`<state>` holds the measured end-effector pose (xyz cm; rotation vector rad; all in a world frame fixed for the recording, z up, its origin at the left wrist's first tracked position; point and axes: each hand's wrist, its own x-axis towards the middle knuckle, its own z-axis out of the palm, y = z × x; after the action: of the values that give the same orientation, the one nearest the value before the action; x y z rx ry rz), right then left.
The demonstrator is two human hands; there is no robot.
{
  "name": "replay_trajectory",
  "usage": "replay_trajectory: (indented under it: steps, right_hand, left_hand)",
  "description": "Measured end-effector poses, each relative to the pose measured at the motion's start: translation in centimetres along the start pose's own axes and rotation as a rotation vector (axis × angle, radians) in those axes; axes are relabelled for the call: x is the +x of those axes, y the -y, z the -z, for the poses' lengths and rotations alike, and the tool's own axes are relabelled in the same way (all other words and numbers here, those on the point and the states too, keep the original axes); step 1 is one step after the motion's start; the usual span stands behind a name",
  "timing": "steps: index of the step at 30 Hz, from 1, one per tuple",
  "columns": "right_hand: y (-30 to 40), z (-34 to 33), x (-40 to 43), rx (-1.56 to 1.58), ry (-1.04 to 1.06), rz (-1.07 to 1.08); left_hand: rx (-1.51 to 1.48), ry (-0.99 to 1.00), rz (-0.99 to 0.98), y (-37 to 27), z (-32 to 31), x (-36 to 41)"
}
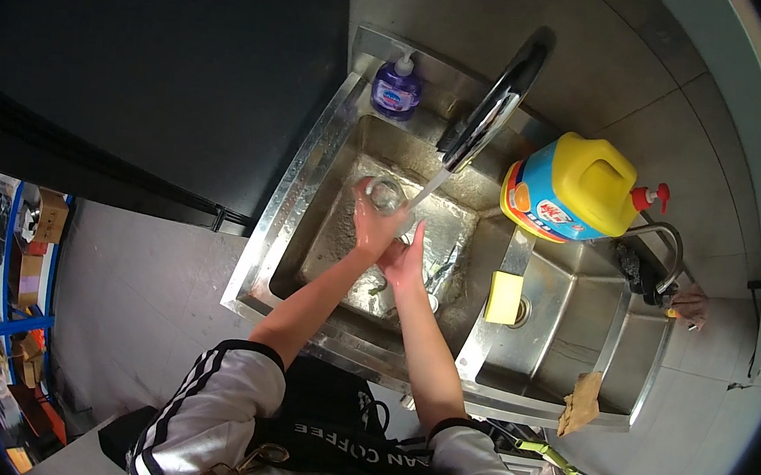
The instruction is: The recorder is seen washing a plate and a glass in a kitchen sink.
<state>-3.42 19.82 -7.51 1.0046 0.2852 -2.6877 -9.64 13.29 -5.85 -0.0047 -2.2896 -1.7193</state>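
Note:
A clear drinking glass (386, 194) is in my left hand (375, 226), tilted with its round mouth towards the upper left. Water from the chrome faucet (485, 123) runs down onto the glass and my left hand. My right hand (406, 260) is close below, its thumb raised and its fingers partly hidden behind the left hand. Whether it touches the glass cannot be made out. Both hands are wet, over the left basin of a stainless steel sink (311, 229). Shallow water and a few small things, too blurred to name, lie in that basin.
A purple pump soap bottle (397, 89) stands at the back left. A large yellow detergent jug (569, 188) sits over the sink divider. A yellow sponge (504, 298) lies on the divider; brown cardboard (581, 404) rests on the front rim. A black cabinet (161, 58) rises on the left.

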Motion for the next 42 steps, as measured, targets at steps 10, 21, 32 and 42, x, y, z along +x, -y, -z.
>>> replay_trajectory:
  steps: [10,21,32,42]
  right_hand:
    - [4.6,0.0,2.2,0.22,-0.123,0.497]
    - [1.8,-3.6,5.7,-0.069,-0.239,0.602]
    - [0.3,-7.4,2.2,-0.806,0.003,0.739]
    - [2.8,-7.4,-3.3,-1.189,0.216,1.017]
  left_hand:
    - [-0.167,0.559,-0.256,-1.8,-0.7,-0.2]
    - [0.067,1.105,0.493,-0.6,3.5,6.4]
    - [-0.45,0.979,0.579,2.1,8.8,2.3]
    - [-0.256,0.692,0.01,2.4,3.7,1.2]
